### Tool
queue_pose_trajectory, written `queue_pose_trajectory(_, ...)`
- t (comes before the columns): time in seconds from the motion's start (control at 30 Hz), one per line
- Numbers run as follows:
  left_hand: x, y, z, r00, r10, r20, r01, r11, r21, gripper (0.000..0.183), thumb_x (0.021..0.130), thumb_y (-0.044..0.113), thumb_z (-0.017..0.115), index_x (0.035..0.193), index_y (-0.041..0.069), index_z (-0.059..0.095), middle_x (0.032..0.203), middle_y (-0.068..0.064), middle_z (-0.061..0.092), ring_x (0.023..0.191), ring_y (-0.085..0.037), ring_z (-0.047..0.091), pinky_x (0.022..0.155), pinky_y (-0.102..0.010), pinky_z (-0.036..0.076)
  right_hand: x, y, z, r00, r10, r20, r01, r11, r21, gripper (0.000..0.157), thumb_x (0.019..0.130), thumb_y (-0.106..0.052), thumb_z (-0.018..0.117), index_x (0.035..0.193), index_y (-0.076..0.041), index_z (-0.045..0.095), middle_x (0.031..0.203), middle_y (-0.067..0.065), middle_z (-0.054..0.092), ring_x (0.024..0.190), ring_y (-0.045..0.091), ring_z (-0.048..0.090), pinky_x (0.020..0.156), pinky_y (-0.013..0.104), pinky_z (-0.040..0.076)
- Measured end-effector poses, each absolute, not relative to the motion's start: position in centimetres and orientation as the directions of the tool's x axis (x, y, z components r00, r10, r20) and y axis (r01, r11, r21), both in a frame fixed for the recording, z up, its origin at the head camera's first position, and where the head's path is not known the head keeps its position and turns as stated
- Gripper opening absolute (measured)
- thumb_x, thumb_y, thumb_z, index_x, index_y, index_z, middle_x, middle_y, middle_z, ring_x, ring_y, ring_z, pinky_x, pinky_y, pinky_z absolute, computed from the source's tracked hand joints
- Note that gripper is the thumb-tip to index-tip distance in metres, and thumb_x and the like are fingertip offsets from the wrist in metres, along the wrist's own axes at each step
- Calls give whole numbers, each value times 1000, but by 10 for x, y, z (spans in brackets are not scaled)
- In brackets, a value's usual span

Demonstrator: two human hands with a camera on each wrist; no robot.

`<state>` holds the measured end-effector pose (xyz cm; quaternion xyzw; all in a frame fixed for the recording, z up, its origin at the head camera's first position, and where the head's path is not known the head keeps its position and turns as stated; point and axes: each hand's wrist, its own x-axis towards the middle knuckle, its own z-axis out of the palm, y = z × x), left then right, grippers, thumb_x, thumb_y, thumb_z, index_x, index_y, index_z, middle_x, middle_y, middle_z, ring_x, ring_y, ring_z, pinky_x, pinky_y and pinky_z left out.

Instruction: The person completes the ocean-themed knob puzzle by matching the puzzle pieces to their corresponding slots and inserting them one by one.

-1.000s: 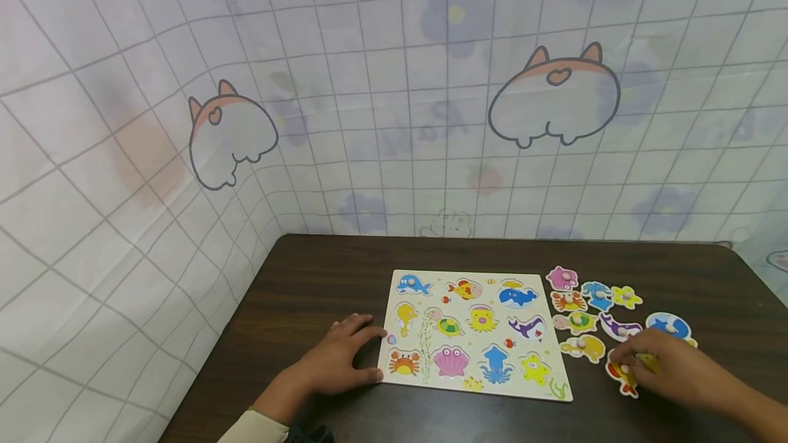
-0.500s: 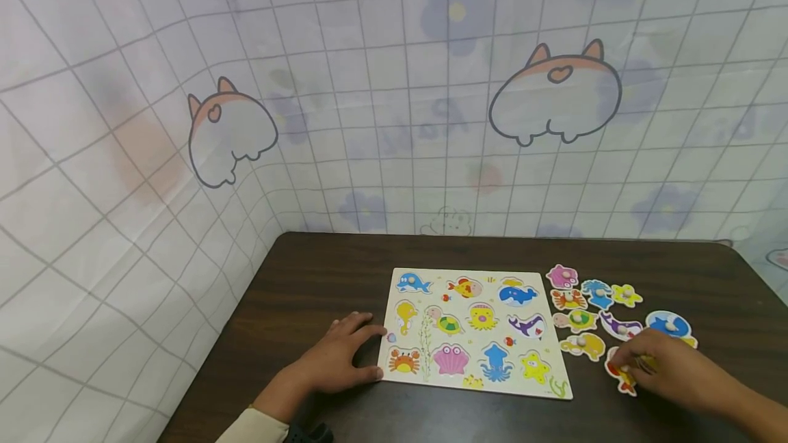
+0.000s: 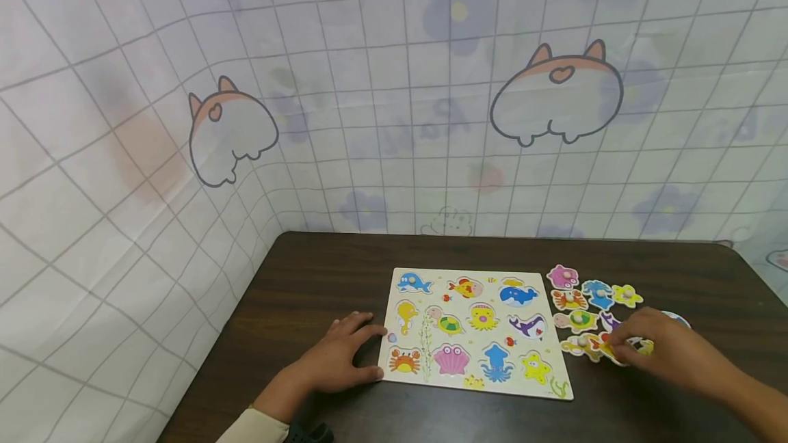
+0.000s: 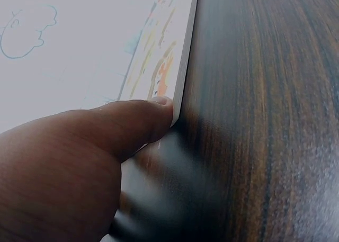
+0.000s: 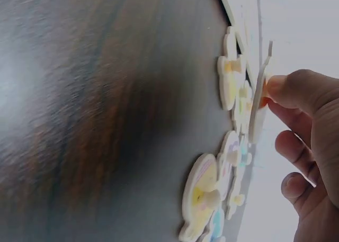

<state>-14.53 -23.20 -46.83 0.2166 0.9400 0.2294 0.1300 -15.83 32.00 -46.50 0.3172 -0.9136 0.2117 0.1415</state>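
Note:
My right hand (image 3: 674, 354) pinches a red and yellow fish puzzle piece (image 5: 257, 112) by its knob, with thumb and index finger. Raised off the table, the piece stands edge-on in the right wrist view; in the head view it overlaps the yellow seahorse piece (image 3: 572, 345). A white puzzle board (image 3: 431, 301) with sea animal pictures lies flat at the middle. Against its left edge rests my left hand (image 3: 345, 357), fingers spread. Its thumb (image 4: 153, 112) touches the board's near left corner. The blue dolphin (image 3: 414, 284) at the board's far left carries a small knob.
Right of the board lie several knobbed pieces, among them a pink one (image 3: 562, 277), a crab (image 3: 569, 300), a squid (image 3: 597, 294), a star (image 3: 626, 295) and a turtle (image 3: 576, 320). A yellow octopus piece (image 5: 200, 173) lies nearer the hand. A patterned cloth (image 3: 394, 176) hangs behind the table.
My right hand has lifted the fish piece off the table and moved it up and to the left, over the seahorse piece. The left hand and board have stayed put.

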Motion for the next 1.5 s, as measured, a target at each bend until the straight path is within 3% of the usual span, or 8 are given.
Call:
queue_pose_trajectory(0.13,-145,-233,-469,-878,453,-152,335,811,480,65,91,55,72,147,29,52,162,-11,33,152,-39,22,120,-64,15,-163,313,-459,-756,-512,408,-636,724,-269,35,67,-10,94,87,-33,78,88,-29,61,82,0,55,62,24,51)
queue_pose_trajectory(0.4,-144,-232,-470,-883,444,-153,330,818,471,65,91,55,72,147,29,52,162,-11,33,152,-38,23,120,-63,15,-172,297,-454,-679,-552,484,-705,673,-222,37,65,-8,95,88,-31,78,88,-28,63,83,2,55,68,15,47)
queue_pose_trajectory(0.63,-144,-233,-469,-883,443,-155,324,815,479,65,91,55,72,147,29,52,162,-10,33,152,-39,23,120,-63,15,-179,282,-445,-727,-542,422,-668,702,-248,28,74,-12,91,87,-33,77,88,-27,60,85,2,54,65,28,54)
queue_pose_trajectory(0.97,-143,-234,-470,-880,452,-145,337,810,479,66,91,55,72,148,27,52,161,-12,34,151,-40,24,120,-65,15,-191,259,-436,-769,-533,353,-632,719,-291,24,78,-14,90,90,-32,79,89,-23,62,85,6,54,60,25,52)
queue_pose_trajectory(1.2,-144,-233,-470,-879,450,-158,330,813,480,65,92,55,71,148,29,51,162,-11,33,152,-38,23,120,-63,14,-199,245,-436,-725,-561,399,-681,670,-295,25,77,-9,90,93,-26,81,88,-24,65,85,7,53,64,27,54)
queue_pose_trajectory(1.5,-144,-232,-472,-877,455,-158,335,812,477,64,92,53,72,148,28,52,162,-11,33,152,-39,22,121,-63,14,-212,226,-436,-776,-523,353,-629,688,-362,20,81,-10,88,95,-22,83,89,-19,64,87,9,53,64,26,53)
